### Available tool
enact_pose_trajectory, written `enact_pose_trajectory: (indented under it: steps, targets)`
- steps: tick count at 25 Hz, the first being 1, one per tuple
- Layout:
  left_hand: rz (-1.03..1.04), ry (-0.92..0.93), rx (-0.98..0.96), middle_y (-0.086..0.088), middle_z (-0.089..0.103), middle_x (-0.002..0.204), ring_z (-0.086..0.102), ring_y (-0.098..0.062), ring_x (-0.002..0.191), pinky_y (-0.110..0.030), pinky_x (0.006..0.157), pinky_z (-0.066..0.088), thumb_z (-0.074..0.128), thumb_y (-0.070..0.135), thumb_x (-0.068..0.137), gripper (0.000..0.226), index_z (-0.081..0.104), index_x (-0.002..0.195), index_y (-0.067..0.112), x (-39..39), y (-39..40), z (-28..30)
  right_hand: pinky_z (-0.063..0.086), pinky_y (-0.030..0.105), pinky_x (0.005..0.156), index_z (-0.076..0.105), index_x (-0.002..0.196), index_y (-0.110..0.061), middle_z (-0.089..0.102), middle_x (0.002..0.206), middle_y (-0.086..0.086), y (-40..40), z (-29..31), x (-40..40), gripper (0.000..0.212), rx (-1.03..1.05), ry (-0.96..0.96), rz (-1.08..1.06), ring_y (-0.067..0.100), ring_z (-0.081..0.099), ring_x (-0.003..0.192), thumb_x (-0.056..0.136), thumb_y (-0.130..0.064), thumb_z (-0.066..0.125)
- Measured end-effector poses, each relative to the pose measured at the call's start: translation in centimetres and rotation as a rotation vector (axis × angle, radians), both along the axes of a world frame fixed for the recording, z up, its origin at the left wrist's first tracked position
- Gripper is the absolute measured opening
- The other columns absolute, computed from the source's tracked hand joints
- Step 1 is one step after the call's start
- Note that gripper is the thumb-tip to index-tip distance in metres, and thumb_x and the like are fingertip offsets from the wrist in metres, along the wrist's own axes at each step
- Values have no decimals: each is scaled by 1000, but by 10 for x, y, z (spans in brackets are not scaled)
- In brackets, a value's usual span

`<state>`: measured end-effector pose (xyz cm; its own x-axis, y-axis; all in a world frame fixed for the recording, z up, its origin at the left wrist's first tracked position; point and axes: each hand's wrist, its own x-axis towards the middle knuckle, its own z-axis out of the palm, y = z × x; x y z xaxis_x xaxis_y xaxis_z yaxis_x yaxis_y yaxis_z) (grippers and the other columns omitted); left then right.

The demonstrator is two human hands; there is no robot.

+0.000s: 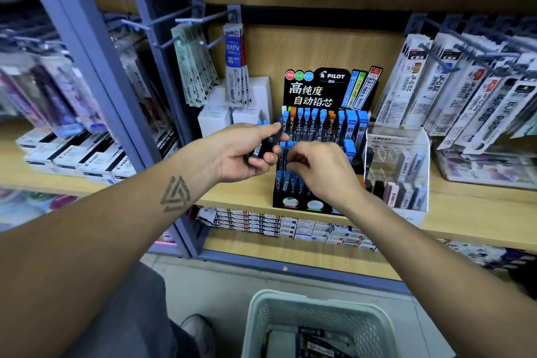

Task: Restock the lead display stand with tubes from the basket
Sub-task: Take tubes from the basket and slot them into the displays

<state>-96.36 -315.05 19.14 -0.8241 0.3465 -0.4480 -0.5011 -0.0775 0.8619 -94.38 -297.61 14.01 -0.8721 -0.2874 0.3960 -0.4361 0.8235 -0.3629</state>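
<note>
The left hand [247,151] is curled around a small bundle of lead tubes [266,145] at about ten o'clock from the right hand [319,171]. The right hand reaches into the middle row of the display stand [328,90]; whether it pinches anything cannot be told. The top row looks mostly filled. At six o'clock, the basket [261,317] still holds more tubes, so restocking seems well underway but unfinished.

lead display stand [325,87]: black tiered stand, upright on the wooden shelf, header card at the back | tubes [315,125]: dark, mostly blue caps, a few orange, upright in stepped rows | held tubes [263,148]: small dark bundle, tilted, just left of the stand | basket [316,325]: pale perforated plastic, on the floor below, dark tubes inside
</note>
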Motion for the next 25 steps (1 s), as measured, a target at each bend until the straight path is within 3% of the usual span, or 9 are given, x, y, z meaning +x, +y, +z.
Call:
enact_pose_trajectory:
  steps: [8, 12, 13, 15, 17, 19, 25]
  targets:
    - [-8, -26, -26, -3, 50, 66, 41, -10, 50, -13, 31, 22, 46, 18, 103, 19, 59, 104, 5, 4, -1, 3, 39, 33, 78, 73, 92, -20, 71, 90, -1, -1, 1, -2, 7, 136, -7, 31, 23, 62, 90, 90, -26, 71]
    - [-17, 10, -28, -4, 53, 69, 45, -10, 51, -13, 32, 23, 51, 15, 103, 12, 58, 102, 5, 7, -2, 1, 44, 39, 85, 77, 96, -19, 66, 100, -4, -4, -16, -2, 14, 284, -26, 119, 20, 52, 99, 92, -29, 68]
    - [-25, 22, -26, -5, 54, 71, 46, -11, 52, -13, 32, 24, 54, 15, 102, 11, 59, 99, 5, 7, -2, 0, 46, 39, 85, 77, 97, -19, 65, 100, -3, -3, -14, -4, 13, 183, -41, 111, 20, 53, 98, 92, -26, 68]
    - [-47, 40, -24, -7, 57, 74, 47, -12, 54, -13, 32, 26, 60, 14, 98, 9, 60, 96, 5, 7, -3, -1, 51, 36, 83, 76, 99, -21, 68, 101, 0, 0, 0, -7, 13, -237, -157, 41, 20, 61, 96, 92, -17, 67]
    - [-66, 46, -35, -8, 60, 75, 49, -12, 54, -13, 32, 27, 64, 14, 96, 10, 63, 100, 4, 8, -3, -3, 55, 29, 81, 73, 110, -17, 72, 103, 6, 5, 16, -7, 21, -761, -395, 25, 19, 68, 93, 94, -7, 64]
    - [-78, 62, -68, -9, 64, 76, 53, -12, 56, -13, 35, 33, 66, 14, 94, 17, 67, 105, 1, 10, -1, -3, 55, 30, 80, 70, 116, -7, 74, 97, 12, 8, 24, -5, 24, -1066, -578, 89, 21, 70, 87, 93, -2, 65]
    - [-13, 60, -39, -23, 74, 90, 75, -25, 72, -22, 54, 58, 64, 8, 95, 22, 67, 112, -5, 13, 2, -1, 58, 32, 78, 72, 105, 1, 72, 84, 14, 21, 26, -5, 24, -1107, -522, 107, 23, 68, 79, 83, 9, 71]
